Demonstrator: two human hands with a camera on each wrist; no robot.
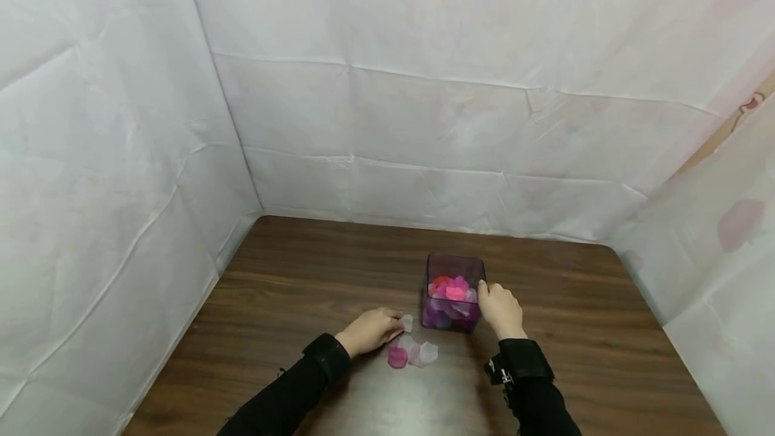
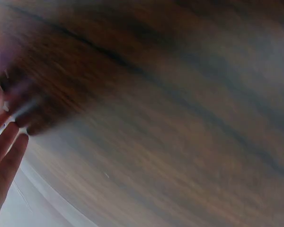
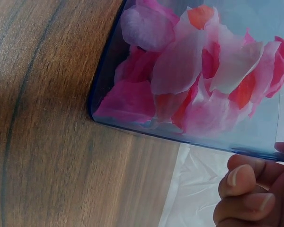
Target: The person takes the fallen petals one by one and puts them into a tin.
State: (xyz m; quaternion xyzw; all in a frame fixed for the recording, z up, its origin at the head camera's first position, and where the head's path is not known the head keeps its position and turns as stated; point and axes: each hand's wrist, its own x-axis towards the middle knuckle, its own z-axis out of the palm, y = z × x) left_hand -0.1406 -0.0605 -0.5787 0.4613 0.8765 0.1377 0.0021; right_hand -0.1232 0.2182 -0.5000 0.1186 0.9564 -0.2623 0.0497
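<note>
A clear purple box (image 1: 438, 315) stands on the table, with pink, red and pale petals (image 3: 180, 71) heaped inside. My right hand (image 1: 501, 309) grips its right side, the thumb over the rim and the other fingers outside the wall. Left of the box, my left hand (image 1: 371, 331) holds a whitish petal (image 1: 407, 322) at its fingertips, low over the table. Close by lie several loose petals, among them a magenta petal (image 1: 397, 357) and a white petal (image 1: 428, 352). In the left wrist view the fingers (image 2: 9, 156) show only at the left edge, and the picture is blurred.
The brown wood-grain table (image 1: 290, 288) has rounded far corners. White cloth (image 1: 424, 120) hangs behind it and on both sides. Black sleeves with straps cover both wrists.
</note>
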